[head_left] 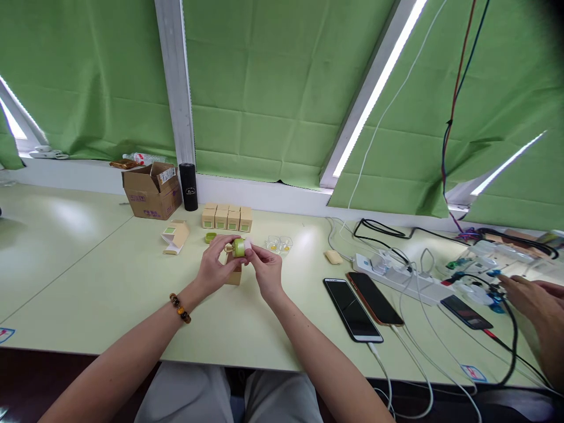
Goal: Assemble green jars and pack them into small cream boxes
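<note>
My left hand [215, 263] grips a small green bottle-like piece [239, 247], held sideways, with a gold-coloured end toward the left. At its other end is a pale pinkish-white part [247, 244], pinched by the fingers of my right hand [267, 269]. Whether that part is fixed to the green piece I cannot tell. Directly below the hands stands a small kraft box [234, 276], partly hidden by my fingers. A flat green piece [210, 237] lies just behind my left hand. Clear plastic cups [279, 244] with yellow bits sit behind my right hand.
Several small kraft boxes [227, 218] stand in a row at the back, with an opened box [175, 236] left of them. Behind are a carton [152, 191] and black tumbler [188, 187]. Phones [353, 309], cables and a power strip [403, 279] lie right, near another person's hand [529, 299].
</note>
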The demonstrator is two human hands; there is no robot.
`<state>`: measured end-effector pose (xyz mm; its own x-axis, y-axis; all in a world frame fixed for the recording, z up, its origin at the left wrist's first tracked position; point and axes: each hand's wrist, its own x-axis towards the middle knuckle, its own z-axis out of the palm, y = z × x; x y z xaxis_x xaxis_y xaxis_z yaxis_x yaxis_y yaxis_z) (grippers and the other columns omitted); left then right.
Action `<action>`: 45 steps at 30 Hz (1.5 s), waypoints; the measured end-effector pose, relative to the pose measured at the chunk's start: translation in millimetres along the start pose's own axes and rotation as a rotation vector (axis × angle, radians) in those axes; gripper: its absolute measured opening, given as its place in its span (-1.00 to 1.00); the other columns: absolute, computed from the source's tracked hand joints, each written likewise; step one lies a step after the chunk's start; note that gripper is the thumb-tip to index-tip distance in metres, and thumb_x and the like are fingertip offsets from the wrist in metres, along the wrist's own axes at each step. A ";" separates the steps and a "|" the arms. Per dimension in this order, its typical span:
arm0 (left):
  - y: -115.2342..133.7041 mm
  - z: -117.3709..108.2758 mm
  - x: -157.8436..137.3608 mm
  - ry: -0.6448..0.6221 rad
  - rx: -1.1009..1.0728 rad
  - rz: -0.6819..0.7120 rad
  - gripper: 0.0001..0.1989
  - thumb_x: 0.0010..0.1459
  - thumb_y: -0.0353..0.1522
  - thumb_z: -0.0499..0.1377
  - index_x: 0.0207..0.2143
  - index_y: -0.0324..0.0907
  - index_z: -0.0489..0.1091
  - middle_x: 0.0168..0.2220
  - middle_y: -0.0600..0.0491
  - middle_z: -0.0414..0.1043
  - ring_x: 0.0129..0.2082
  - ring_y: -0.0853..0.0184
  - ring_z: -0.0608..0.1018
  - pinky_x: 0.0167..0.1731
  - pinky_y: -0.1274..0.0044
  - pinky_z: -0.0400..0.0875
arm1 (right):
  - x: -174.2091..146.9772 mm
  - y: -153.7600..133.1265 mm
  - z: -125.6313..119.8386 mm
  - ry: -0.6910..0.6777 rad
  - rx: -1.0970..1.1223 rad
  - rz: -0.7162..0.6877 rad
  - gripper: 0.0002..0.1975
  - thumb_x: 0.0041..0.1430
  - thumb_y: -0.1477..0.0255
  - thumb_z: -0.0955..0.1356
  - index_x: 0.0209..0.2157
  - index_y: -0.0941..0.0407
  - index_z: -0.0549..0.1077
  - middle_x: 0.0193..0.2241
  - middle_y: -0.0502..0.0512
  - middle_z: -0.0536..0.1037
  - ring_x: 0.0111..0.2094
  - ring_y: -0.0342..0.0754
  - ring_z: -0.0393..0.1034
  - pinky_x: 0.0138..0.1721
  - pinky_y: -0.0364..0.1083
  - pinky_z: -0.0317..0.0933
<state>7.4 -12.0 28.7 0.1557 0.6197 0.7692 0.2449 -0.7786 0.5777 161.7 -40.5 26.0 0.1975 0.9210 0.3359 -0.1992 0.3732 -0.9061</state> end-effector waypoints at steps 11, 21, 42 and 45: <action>-2.8 3.0 0.7 0.035 -0.296 -0.276 -0.48 0.18 -0.17 0.35 0.16 -0.09 0.40 0.06 -0.09 0.52 0.00 0.18 0.55 -0.02 0.38 0.44 | -6.3 -8.8 -1.1 -0.138 -0.173 -0.231 -0.61 0.37 0.12 0.32 -0.21 0.08 0.68 -0.36 0.12 0.61 -0.32 -0.02 0.45 -0.25 -0.03 0.35; 12.6 -5.2 5.9 -0.073 -0.471 -0.317 -0.49 0.31 -0.03 0.19 0.12 -0.20 0.46 0.00 -0.16 0.57 -0.12 0.19 0.61 -0.15 0.42 0.51 | -5.8 -13.7 -2.7 0.033 -0.433 -0.464 -0.85 0.23 0.35 0.46 -0.18 0.09 0.56 -0.27 0.10 0.59 -0.31 -0.06 0.46 -0.25 -0.04 0.42; 15.0 -8.6 1.3 -0.172 -0.183 -0.122 -0.56 0.41 -0.11 0.05 0.17 -0.08 0.46 0.15 -0.16 0.46 0.23 0.06 0.36 0.27 0.12 0.26 | -6.6 -8.3 -9.0 -0.040 -0.867 -0.998 -0.61 0.37 0.45 0.33 0.20 0.00 0.43 0.03 0.23 0.59 0.02 0.10 0.56 -0.02 0.06 0.51; 14.8 -8.3 -0.3 -0.191 -0.202 -0.113 -0.56 0.40 -0.14 0.09 0.22 -0.06 0.41 0.18 -0.17 0.44 0.21 0.06 0.43 0.26 0.14 0.28 | -7.3 -6.3 -10.1 -0.013 -0.894 -1.011 -0.60 0.38 0.46 0.32 0.21 0.00 0.42 0.03 0.24 0.60 0.00 0.09 0.58 -0.08 0.01 0.52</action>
<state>3.0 -24.5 39.3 0.3206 0.6959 0.6426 0.0781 -0.6955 0.7143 171.1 -50.7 26.6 -0.1255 0.2909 0.9485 0.7164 0.6880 -0.1162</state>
